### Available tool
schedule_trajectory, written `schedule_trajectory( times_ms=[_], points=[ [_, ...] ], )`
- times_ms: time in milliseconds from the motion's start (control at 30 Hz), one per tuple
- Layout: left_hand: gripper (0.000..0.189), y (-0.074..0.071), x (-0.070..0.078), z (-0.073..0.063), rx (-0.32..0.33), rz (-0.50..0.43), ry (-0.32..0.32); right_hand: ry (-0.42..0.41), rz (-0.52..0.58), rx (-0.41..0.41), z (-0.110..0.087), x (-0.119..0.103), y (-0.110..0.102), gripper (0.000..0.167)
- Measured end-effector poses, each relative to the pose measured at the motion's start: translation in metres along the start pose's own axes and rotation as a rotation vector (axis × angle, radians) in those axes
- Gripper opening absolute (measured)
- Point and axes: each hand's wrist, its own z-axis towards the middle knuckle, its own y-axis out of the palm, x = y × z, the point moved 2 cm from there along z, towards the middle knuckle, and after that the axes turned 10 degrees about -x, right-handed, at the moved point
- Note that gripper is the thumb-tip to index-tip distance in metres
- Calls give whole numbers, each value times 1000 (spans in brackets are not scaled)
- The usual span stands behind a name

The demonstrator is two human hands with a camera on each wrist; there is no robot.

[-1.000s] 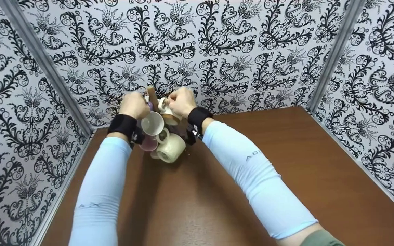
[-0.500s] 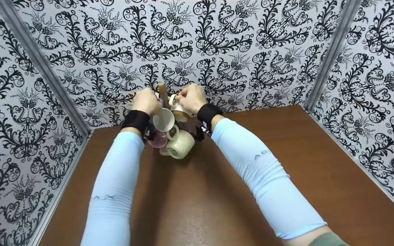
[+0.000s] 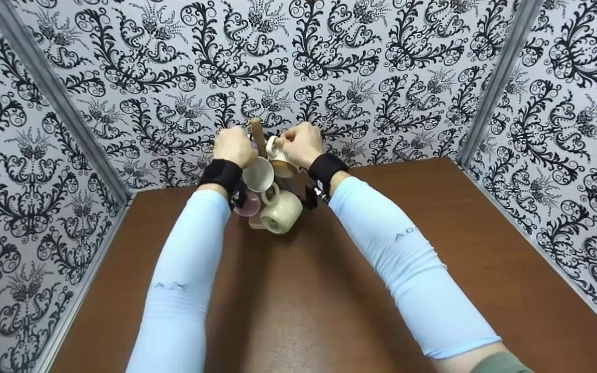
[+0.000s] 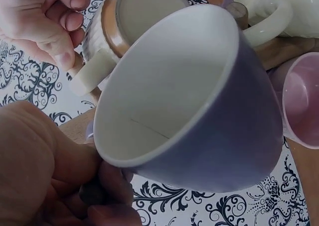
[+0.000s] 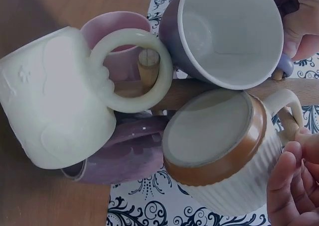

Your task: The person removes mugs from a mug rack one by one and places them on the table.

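A wooden mug tree (image 3: pixel 258 135) hung with several mugs stands between my hands near the back wall. My left hand (image 3: pixel 233 146) grips a peg of it on the left, its fingers curled by the handle of a purple mug with white inside (image 4: pixel 239 131). On the other side, my right hand (image 3: pixel 302 144) pinches a peg at the handle of a white ribbed mug with a brown base band (image 5: pixel 234 186). Lower down hang a cream mug (image 5: pixel 55 101) and a pink mug (image 5: pixel 117 24). A mauve mug (image 5: pixel 124 159), partly hidden, is behind the cream one.
Brown wooden table (image 3: pixel 433 233) spreads in front and to the right. A patterned back wall (image 3: pixel 355 77) rises close behind the mug tree, with side walls at left and right.
Both hands and the mug tree with its mugs have moved to the right and slightly farther away. The grips look the same, and the mugs stay on their pegs.
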Motion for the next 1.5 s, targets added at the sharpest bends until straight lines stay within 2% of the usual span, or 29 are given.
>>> schedule_trajectory(
  times_ms=[233, 400, 500, 633, 800, 933, 1100, 1267, 1500],
  points=[
    [30, 3, 0, 0, -15, 8, 7, -7, 25, 14, -5, 11, -1, 17],
    [29, 0, -4, -4, -15, -9, -8, 12, 141, 30, -7, 22, -3, 45],
    [24, 1, -7, -6, -20, -30, -9, 76, 212, 16, -9, 31, 0, 64],
    [14, 10, -13, -10, -7, -69, 5, 220, 352, -78, -13, 44, 8, 86],
    [33, 15, -28, -17, 56, -100, 37, 391, 606, -232, -17, 47, 16, 104],
    [48, 16, -44, -25, 71, -110, 40, 455, 799, -301, -19, 45, 19, 107],
    [72, 25, -73, -45, 0, -90, 29, 490, 1031, -363, -15, 45, 30, 101],
    [82, 35, -101, -68, -65, -62, 13, 530, 1086, -388, -1, 56, 43, 101],
    [79, 59, -119, -79, -127, -32, -10, 545, 1162, -367, 9, 66, 51, 101]
  ],
)
